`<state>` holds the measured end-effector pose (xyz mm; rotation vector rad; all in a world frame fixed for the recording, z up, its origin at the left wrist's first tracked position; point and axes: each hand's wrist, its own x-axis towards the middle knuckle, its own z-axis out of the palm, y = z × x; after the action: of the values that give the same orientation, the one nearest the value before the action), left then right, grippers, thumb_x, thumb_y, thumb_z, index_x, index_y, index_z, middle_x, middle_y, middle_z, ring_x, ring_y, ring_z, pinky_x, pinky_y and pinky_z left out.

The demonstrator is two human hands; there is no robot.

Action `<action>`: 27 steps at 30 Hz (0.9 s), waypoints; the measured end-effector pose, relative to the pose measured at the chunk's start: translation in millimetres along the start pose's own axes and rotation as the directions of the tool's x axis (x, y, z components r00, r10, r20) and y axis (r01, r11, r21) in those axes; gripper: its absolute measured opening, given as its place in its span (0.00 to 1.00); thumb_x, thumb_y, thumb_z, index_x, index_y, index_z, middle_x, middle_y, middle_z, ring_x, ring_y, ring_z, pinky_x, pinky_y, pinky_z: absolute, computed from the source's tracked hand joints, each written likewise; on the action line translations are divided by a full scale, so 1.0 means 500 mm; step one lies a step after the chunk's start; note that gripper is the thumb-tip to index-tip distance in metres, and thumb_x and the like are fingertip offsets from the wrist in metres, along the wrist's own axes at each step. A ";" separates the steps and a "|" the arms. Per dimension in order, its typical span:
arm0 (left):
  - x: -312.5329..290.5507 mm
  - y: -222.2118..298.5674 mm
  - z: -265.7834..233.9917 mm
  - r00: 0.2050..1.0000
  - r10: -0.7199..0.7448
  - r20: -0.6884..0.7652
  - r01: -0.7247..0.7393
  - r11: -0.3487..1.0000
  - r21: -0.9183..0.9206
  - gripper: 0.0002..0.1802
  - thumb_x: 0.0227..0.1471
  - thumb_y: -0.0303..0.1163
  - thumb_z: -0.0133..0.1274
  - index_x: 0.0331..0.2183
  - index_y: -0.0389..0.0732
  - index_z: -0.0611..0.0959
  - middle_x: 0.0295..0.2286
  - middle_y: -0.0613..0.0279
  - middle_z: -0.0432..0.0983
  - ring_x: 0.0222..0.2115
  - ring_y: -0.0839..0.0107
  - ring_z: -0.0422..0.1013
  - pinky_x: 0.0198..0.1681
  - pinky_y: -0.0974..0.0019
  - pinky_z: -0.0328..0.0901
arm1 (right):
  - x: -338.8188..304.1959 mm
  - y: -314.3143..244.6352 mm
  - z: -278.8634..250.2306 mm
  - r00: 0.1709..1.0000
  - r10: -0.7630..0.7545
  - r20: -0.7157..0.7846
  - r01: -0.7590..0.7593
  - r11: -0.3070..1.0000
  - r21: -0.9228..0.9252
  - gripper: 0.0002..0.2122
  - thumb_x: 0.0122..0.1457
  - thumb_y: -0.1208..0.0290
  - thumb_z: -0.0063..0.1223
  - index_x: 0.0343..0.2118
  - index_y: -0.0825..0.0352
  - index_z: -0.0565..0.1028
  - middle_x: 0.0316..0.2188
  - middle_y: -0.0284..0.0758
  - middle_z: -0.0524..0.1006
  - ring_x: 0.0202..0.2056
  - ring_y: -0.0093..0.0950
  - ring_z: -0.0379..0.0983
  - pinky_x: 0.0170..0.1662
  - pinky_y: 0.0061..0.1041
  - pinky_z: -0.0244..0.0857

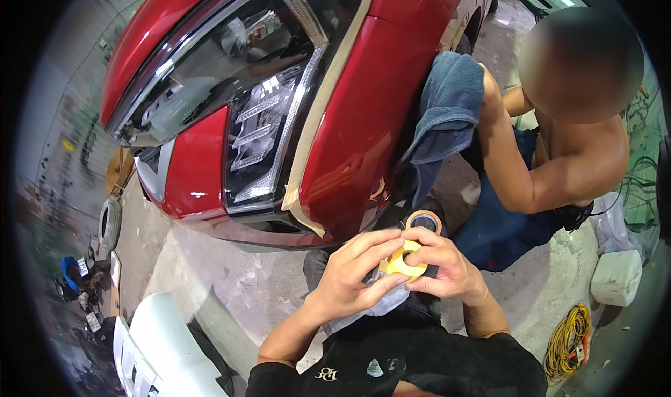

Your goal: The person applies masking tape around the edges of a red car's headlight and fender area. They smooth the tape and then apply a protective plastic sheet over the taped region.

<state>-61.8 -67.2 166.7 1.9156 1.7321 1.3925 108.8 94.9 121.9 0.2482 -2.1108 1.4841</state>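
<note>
A small roll of yellow masking tape (400, 260) is held in front of the person's chest, low in the middle of the view, between both hands. The left hand (353, 272) is closed on the roll from the left, with its fingers curled and the fingertips pressed on the roll. The right hand (442, 264) is closed on it from the right, with the thumb and the first fingers pinched around the rim. A second roll of tape (424, 220), darker and brown, is seen just beyond the hands; what it rests on cannot be told.

Farther away, a red car (363, 117) is standing, and its headlight (262, 128) is bordered by a strip of beige tape (318, 114) along its right edge. At the right, another person (552, 166) is crouched beside the car, with a grey-blue cloth (447, 110) pressed on the red panel.

The floor (210, 271) is rough grey concrete with stains. A white bumper part (168, 348) is laid at the near left, a coil of yellow cable (567, 341) at the near right, and a white canister (616, 277) beside it.
</note>
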 end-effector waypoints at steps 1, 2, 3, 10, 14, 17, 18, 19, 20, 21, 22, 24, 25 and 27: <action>-0.011 -0.004 0.003 1.000 -0.015 -0.020 0.015 1.000 -0.012 0.28 0.45 0.29 0.73 0.49 0.34 0.84 0.46 0.47 0.81 0.46 0.55 0.80 0.49 0.60 0.74 | 0.005 -0.006 -0.001 0.999 0.027 0.020 -0.027 1.000 0.003 0.15 0.51 0.74 0.71 0.40 0.71 0.77 0.53 0.49 0.74 0.51 0.44 0.75 0.54 0.35 0.68; -0.021 -0.005 0.003 0.998 -0.029 -0.052 0.028 1.000 -0.010 0.27 0.45 0.28 0.73 0.48 0.34 0.85 0.45 0.48 0.82 0.44 0.56 0.80 0.47 0.61 0.74 | 0.009 -0.005 0.001 1.000 0.008 0.008 -0.007 1.000 -0.030 0.15 0.52 0.74 0.71 0.40 0.71 0.77 0.53 0.48 0.74 0.51 0.43 0.75 0.53 0.35 0.68; -0.030 -0.006 0.002 0.995 -0.043 -0.085 0.042 0.999 -0.010 0.26 0.45 0.27 0.73 0.47 0.34 0.85 0.44 0.49 0.82 0.43 0.57 0.81 0.46 0.62 0.75 | 0.015 -0.001 0.005 1.000 -0.012 -0.004 0.012 0.998 -0.062 0.15 0.52 0.75 0.70 0.40 0.71 0.77 0.53 0.48 0.74 0.50 0.43 0.75 0.53 0.35 0.69; -0.053 -0.004 -0.006 0.952 -0.104 -0.287 0.086 0.993 -0.076 0.13 0.48 0.19 0.68 0.38 0.33 0.86 0.33 0.53 0.82 0.33 0.64 0.79 0.37 0.66 0.72 | 0.057 -0.004 0.011 0.999 -0.019 -0.031 0.015 0.990 -0.137 0.18 0.45 0.75 0.74 0.37 0.69 0.76 0.49 0.46 0.77 0.44 0.39 0.79 0.48 0.33 0.72; -0.050 0.002 -0.019 0.926 -0.232 -0.299 0.177 0.964 -0.199 0.10 0.52 0.18 0.65 0.39 0.32 0.85 0.35 0.58 0.80 0.35 0.72 0.76 0.40 0.70 0.70 | 0.082 -0.013 0.012 0.999 -0.034 0.004 0.035 0.984 -0.176 0.18 0.45 0.72 0.75 0.35 0.69 0.75 0.48 0.48 0.76 0.46 0.38 0.77 0.49 0.33 0.71; -0.058 -0.006 -0.018 0.902 -0.333 -0.274 0.195 0.882 -0.428 0.12 0.54 0.17 0.65 0.41 0.32 0.83 0.39 0.59 0.80 0.39 0.74 0.76 0.44 0.70 0.71 | 0.102 -0.025 0.012 0.998 -0.047 0.037 0.053 0.980 -0.193 0.19 0.45 0.72 0.76 0.37 0.70 0.75 0.46 0.45 0.75 0.47 0.41 0.76 0.51 0.35 0.70; -0.061 -0.008 -0.016 0.897 -0.353 -0.267 0.191 0.853 -0.485 0.12 0.54 0.17 0.65 0.41 0.32 0.83 0.39 0.59 0.80 0.40 0.74 0.76 0.46 0.70 0.71 | 0.110 -0.031 0.008 0.996 -0.065 0.063 0.077 0.973 -0.217 0.20 0.46 0.70 0.77 0.37 0.69 0.76 0.45 0.44 0.74 0.46 0.40 0.76 0.51 0.35 0.69; -0.061 -0.011 -0.023 0.902 -0.359 -0.241 0.205 0.845 -0.494 0.13 0.54 0.18 0.65 0.42 0.32 0.82 0.40 0.59 0.80 0.41 0.74 0.76 0.48 0.69 0.71 | 0.115 -0.032 0.006 0.996 -0.055 0.067 0.068 0.975 -0.213 0.20 0.46 0.69 0.77 0.37 0.69 0.76 0.45 0.44 0.74 0.46 0.40 0.75 0.50 0.35 0.69; -0.061 -0.011 -0.022 0.891 -0.384 -0.240 0.211 0.821 -0.530 0.13 0.54 0.19 0.66 0.42 0.32 0.82 0.39 0.59 0.81 0.41 0.74 0.77 0.48 0.68 0.71 | 0.119 -0.033 0.005 0.996 -0.046 0.072 0.060 0.976 -0.208 0.20 0.47 0.68 0.77 0.37 0.69 0.76 0.45 0.43 0.74 0.45 0.39 0.75 0.50 0.34 0.69; -0.060 -0.010 -0.019 0.880 -0.410 -0.240 0.216 0.796 -0.565 0.14 0.54 0.21 0.67 0.42 0.33 0.82 0.39 0.59 0.81 0.41 0.74 0.77 0.49 0.68 0.71 | 0.121 -0.035 0.003 0.995 -0.045 0.085 0.062 0.975 -0.213 0.19 0.48 0.67 0.76 0.38 0.69 0.76 0.45 0.43 0.74 0.44 0.39 0.75 0.49 0.34 0.69; -0.060 -0.010 -0.020 0.869 -0.432 -0.242 0.218 0.772 -0.596 0.14 0.54 0.22 0.68 0.42 0.33 0.82 0.38 0.59 0.81 0.41 0.74 0.78 0.49 0.68 0.71 | 0.125 -0.036 0.001 0.994 -0.048 0.099 0.069 0.974 -0.218 0.19 0.48 0.66 0.76 0.38 0.69 0.76 0.45 0.43 0.73 0.44 0.39 0.74 0.48 0.34 0.68; -0.060 -0.011 -0.027 0.858 -0.463 -0.223 0.226 0.729 -0.646 0.17 0.53 0.22 0.69 0.44 0.32 0.82 0.39 0.59 0.82 0.42 0.73 0.78 0.50 0.67 0.72 | 0.133 -0.037 0.001 0.991 -0.044 0.129 0.072 0.973 -0.220 0.19 0.50 0.65 0.75 0.39 0.68 0.76 0.45 0.43 0.73 0.43 0.38 0.73 0.47 0.33 0.68; -0.059 -0.010 -0.027 0.845 -0.487 -0.223 0.226 0.701 -0.676 0.17 0.53 0.22 0.69 0.44 0.32 0.82 0.39 0.59 0.82 0.41 0.74 0.78 0.50 0.67 0.72 | 0.136 -0.038 0.000 0.989 -0.036 0.145 0.068 0.973 -0.219 0.19 0.51 0.64 0.74 0.39 0.69 0.76 0.45 0.43 0.72 0.43 0.38 0.73 0.47 0.33 0.68; -0.060 -0.010 -0.027 0.835 -0.506 -0.215 0.218 0.663 -0.716 0.17 0.53 0.23 0.69 0.44 0.32 0.83 0.39 0.58 0.83 0.40 0.74 0.78 0.49 0.68 0.72 | 0.142 -0.041 -0.001 0.983 -0.024 0.183 0.065 0.973 -0.221 0.19 0.53 0.62 0.73 0.40 0.69 0.76 0.44 0.43 0.71 0.43 0.38 0.72 0.46 0.33 0.67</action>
<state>-71.0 -97.0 155.7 0.8634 1.3456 1.9622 58.4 98.6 176.1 0.3527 -2.3780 1.2211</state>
